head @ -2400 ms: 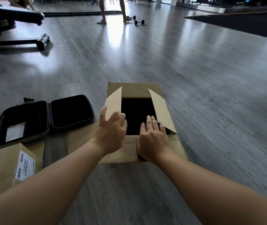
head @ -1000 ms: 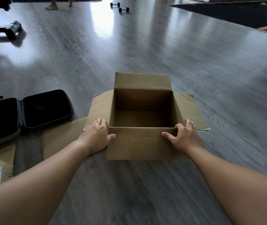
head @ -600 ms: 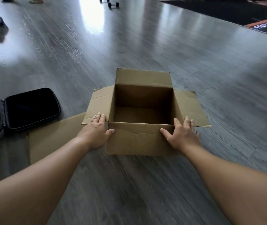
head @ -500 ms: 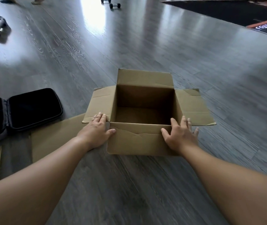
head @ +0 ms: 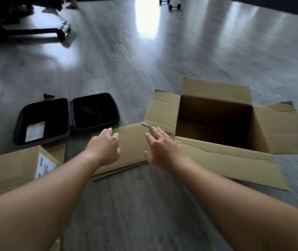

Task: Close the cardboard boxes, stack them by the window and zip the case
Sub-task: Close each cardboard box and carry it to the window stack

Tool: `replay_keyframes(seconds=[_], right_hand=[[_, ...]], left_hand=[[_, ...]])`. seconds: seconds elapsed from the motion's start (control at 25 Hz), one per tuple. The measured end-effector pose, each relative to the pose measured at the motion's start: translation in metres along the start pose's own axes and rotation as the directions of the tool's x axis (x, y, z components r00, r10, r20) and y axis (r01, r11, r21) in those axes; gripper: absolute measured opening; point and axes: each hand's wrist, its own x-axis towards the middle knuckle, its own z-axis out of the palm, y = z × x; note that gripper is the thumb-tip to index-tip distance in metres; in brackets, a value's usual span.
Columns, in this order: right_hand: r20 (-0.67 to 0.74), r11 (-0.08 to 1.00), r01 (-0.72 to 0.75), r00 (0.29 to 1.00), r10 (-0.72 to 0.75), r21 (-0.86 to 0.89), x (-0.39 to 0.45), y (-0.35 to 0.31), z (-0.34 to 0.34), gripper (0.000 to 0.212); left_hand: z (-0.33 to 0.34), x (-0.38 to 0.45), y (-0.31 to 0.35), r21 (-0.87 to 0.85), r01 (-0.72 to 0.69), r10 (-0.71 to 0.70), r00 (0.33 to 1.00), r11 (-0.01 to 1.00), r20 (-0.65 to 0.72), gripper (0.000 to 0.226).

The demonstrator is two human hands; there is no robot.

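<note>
Item: flattened cardboard sheet (head: 126,153) on the floor, long axis left-right, directly under our left hand (head: 104,147) and right hand (head: 161,147), both empty with fingers spread, open box (head: 217,124) to the right.

You have a tan open box (head: 215,156), a black case (head: 94,111) and a grey wood-grain floor (head: 144,205).

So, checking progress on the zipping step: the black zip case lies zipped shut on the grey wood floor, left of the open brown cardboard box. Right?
Not quite. In the head view the black zip case lies unzipped and spread open, both halves flat on the grey wood floor, left of the open brown cardboard box.
</note>
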Motion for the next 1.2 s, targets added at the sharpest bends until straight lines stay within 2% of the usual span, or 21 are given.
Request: replay_keyframes(seconds=[0.08,0.16,0.36,0.56,0.68,0.84,1.0,1.2], right_hand=[[0.049,0.996,0.07,0.997,-0.067,-0.05,0.012,-0.027,0.018,0.071],[0.122,0.998,0.039,0.992,-0.034,-0.041,0.022,-0.044,0.038,0.067],[0.311,0.945,-0.325,0.901,0.304,0.017,0.047,-0.037,0.08,0.069],[0.316,0.848,-0.53,0.804,0.504,-0.005,0.069,0.0,0.102,0.073],[0.356,0.809,-0.586,0.749,0.558,-0.034,0.075,0.004,0.11,0.071],[0.254,0.82,-0.57,0.786,0.563,-0.052,0.073,-0.006,0.12,0.056],[0.176,0.813,-0.58,0.796,0.58,-0.053,0.064,-0.007,0.116,0.054],[0.223,0.84,-0.542,0.823,0.523,0.031,0.048,0.0,0.108,0.049]], left_hand=[[0.014,-0.007,-0.029,0.022,0.089,-0.09,0.992,0.996,0.083,0.044],[0.029,-0.014,-0.049,0.013,0.158,-0.158,0.973,0.987,0.168,0.038],[0.069,-0.015,-0.077,-0.05,0.256,-0.228,0.92,0.965,0.32,0.037],[0.088,-0.003,-0.079,-0.231,0.416,-0.309,0.868,0.879,0.389,0.043],[0.099,0.001,-0.074,-0.309,0.445,-0.308,0.862,0.841,0.403,0.05],[0.105,0.003,-0.077,-0.391,0.41,-0.3,0.901,0.824,0.312,0.03],[0.101,0.002,-0.077,-0.512,0.482,-0.369,0.876,0.711,0.312,0.02],[0.099,-0.005,-0.081,-0.5,0.521,-0.431,0.854,0.692,0.293,0.012]])
